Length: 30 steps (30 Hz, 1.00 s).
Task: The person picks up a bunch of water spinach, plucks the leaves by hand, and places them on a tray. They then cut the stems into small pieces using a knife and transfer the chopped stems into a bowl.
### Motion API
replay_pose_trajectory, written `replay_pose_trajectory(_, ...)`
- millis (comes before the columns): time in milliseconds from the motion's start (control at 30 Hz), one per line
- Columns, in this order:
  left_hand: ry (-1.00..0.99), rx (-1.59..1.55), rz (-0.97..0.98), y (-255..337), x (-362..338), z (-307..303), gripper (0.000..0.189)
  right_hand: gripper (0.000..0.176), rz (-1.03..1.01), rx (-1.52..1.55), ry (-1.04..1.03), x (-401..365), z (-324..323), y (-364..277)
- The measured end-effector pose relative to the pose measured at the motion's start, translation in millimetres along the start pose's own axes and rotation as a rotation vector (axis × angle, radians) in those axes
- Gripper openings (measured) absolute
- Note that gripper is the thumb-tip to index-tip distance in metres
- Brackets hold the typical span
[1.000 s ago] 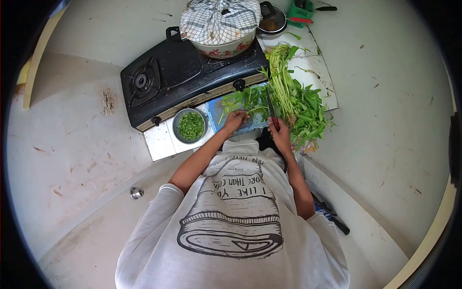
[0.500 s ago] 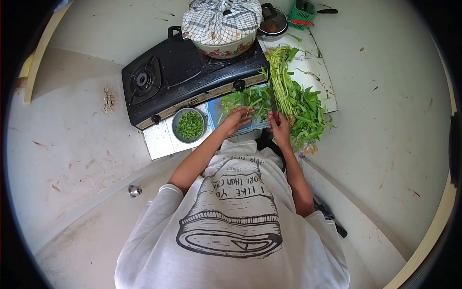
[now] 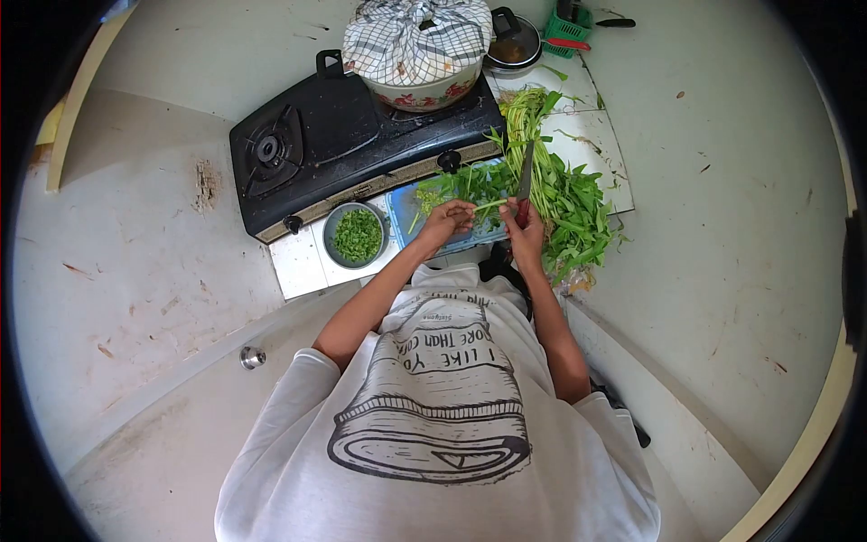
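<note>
My left hand (image 3: 444, 223) pinches the left end of a green stem (image 3: 489, 206) above the blue tray (image 3: 459, 242). Beside the stem's other end, my right hand (image 3: 526, 237) is closed on the red handle of a knife (image 3: 526, 172), its blade pointing up and away over the greens. Loose leaves (image 3: 479, 181) lie in the tray beyond my hands. A large bunch of leafy stems (image 3: 564, 199) lies to the right of the knife. Left of the tray sits a grey bowl (image 3: 329, 247) of chopped greens (image 3: 358, 236).
A black two-burner stove (image 3: 334, 135) stands behind the tray, bearing a floral pot (image 3: 424, 96) wrapped in a checked cloth (image 3: 417, 41). Behind the bunch are a lidded pan (image 3: 513, 45) and a green basket (image 3: 558, 42) with utensils.
The knife has turned and shifted slightly right. The stem now stretches level between my hands, which have moved only a little.
</note>
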<state>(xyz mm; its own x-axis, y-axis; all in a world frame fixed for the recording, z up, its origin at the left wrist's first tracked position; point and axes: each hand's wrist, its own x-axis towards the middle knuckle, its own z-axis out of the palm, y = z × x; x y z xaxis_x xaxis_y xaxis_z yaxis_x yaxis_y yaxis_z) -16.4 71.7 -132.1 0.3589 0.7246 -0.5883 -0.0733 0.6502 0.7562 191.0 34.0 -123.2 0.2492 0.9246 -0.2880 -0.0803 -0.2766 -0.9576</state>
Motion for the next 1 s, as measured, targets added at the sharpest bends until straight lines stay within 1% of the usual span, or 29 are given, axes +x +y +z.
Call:
replay_pose_trajectory(100, -0.039, 0.067, 0.059, 5, 0, 0, 0.024, 0.034, -0.017, -0.016, -0.004, 6, 1, -1)
replay_pose_trajectory(200, -0.036, 0.117, 0.083, 15, -8, 1, 0.019, 0.032, 0.001, 0.015, -0.032, 7, 6, -3)
replay_pose_trajectory(300, -0.087, 0.236, 0.125, 9, -12, -8, 0.019, 0.03, 0.023, 0.029, -0.085, 4, 14, -9)
replay_pose_trajectory(400, -0.099, 0.203, 0.08, 7, -26, -14, 0.019, 0.028, -0.024, 0.026, -0.166, 4, 25, -2)
replay_pose_trajectory(500, -0.108, 0.179, 0.123, -11, -29, -32, 0.022, 0.026, -0.011, -0.059, -0.237, 4, 36, -2)
replay_pose_trajectory(600, 0.003, 0.199, 0.117, -12, -41, -49, 0.021, 0.025, 0.045, 0.001, -0.285, 7, 46, 1)
replay_pose_trajectory(700, 0.096, 0.172, 0.197, -17, -52, -64, 0.018, 0.024, 0.036, -0.025, -0.296, 8, 52, 2)
replay_pose_trajectory(800, 0.161, 0.126, 0.183, -21, -61, -76, 0.017, 0.025, 0.029, -0.051, -0.32, 11, 57, 4)
replay_pose_trajectory(1000, 0.227, -0.016, 0.12, -38, -71, -91, 0.017, 0.027, 0.067, -0.106, -0.482, 8, 65, 7)
